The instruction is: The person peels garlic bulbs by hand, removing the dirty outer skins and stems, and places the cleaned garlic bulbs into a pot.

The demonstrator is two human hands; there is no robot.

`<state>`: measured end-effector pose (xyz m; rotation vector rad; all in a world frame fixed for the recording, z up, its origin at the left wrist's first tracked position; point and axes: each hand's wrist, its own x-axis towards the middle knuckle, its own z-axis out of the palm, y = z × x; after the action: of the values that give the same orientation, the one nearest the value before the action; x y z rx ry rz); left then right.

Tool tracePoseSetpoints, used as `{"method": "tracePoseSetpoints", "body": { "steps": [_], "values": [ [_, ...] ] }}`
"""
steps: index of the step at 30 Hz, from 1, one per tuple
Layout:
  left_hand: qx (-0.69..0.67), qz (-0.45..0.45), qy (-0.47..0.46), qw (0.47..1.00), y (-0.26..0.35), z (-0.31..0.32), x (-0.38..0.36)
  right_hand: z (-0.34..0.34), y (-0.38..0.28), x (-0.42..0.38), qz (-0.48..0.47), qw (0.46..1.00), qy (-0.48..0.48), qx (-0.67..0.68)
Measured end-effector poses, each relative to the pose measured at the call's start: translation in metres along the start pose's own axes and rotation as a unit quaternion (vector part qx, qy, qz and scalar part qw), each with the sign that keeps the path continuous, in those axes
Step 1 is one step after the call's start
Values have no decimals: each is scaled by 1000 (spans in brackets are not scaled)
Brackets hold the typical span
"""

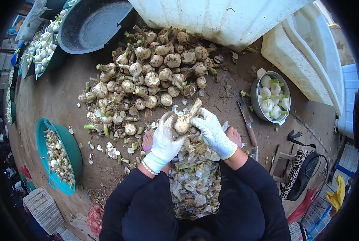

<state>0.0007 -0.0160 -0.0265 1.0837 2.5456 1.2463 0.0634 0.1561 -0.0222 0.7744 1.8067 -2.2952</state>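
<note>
In front of me, a dirt-specked garlic bulb (182,125) with a thick stalk is held between both hands, its stalk pointing up and to the right. My left hand (164,139), in a soiled white glove, curls around the left side of the bulb. On the other side, my right hand (214,134), in a pale glove with a yellow cuff edge, pinches the bulb near the base of its stalk. Just beyond lies a large heap of unpeeled garlic bulbs (152,79). Loose skins and peelings (193,188) are piled between my legs.
At right, a metal bowl (256,96) holds peeled white bulbs, with a wooden-handled knife (245,113) beside it. A teal basket (76,160) of trimmings stands at left. A black tub (73,30) and white containers (215,18) border the back. A small stool (281,156) stands right.
</note>
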Motion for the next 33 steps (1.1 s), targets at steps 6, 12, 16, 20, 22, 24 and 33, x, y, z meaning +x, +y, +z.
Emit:
{"method": "tracePoseSetpoints", "body": {
  "steps": [6,12,16,20,22,24,33],
  "values": [
    [-441,-281,31,852,6,6,4,6,9,0,-37,998,42,2],
    [-846,-407,-146,311,-3,-9,1,-6,31,12,-55,981,34,185],
    [-753,-371,-115,532,13,-8,3,-7,27,13,-90,981,-19,171],
    [-753,-326,-16,572,-7,-9,6,-13,0,-2,-60,988,-49,131],
    [-743,-313,-28,591,-7,-4,3,-4,-14,-13,-20,974,-50,222],
    [-707,-315,-8,634,-4,-2,4,-7,-4,-9,-16,979,-61,192],
    [-213,-36,-299,929,1,-17,-7,-28,-3,-7,-91,992,67,58]
  ]
}}
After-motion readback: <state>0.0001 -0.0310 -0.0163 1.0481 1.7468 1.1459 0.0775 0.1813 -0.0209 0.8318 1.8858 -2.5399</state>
